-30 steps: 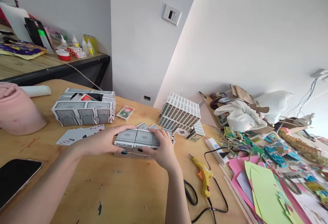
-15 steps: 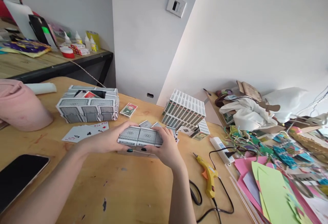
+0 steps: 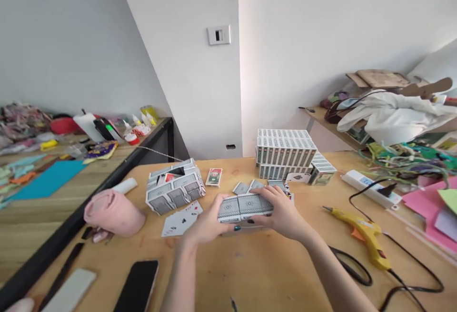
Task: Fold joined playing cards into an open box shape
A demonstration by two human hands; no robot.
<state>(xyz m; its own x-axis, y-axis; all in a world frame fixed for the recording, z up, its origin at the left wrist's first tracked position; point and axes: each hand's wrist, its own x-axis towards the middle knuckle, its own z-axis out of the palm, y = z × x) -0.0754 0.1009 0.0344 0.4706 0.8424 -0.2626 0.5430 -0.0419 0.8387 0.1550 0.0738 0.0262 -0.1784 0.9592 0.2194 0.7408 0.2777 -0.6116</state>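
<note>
Between my two hands is a small block covered in grey-backed playing cards [image 3: 246, 206], low over the table. My left hand [image 3: 210, 221] closes on its left end, thumb along the near side. On the right end sits my right hand [image 3: 282, 209], fingers over the top and thumb in front. Loose cards [image 3: 242, 188] lie just behind the block, partly hidden by it. Face-up cards [image 3: 180, 220] are fanned out left of my left hand. Farther back stands a larger box made of cards [image 3: 174, 189], with a red item inside its open top.
A red card pack [image 3: 214, 177] lies behind. Stacked card packs [image 3: 285, 152] stand at the back right. A yellow glue gun [image 3: 360, 236] with its cable and a white power strip [image 3: 371, 189] lie right. Left are a pink roll [image 3: 117, 214] and a black phone [image 3: 137, 286].
The view has swung left and up, so the table's contents appear farther right. Both hands keep their grip on the card-covered block, which looks hardly changed in position.
</note>
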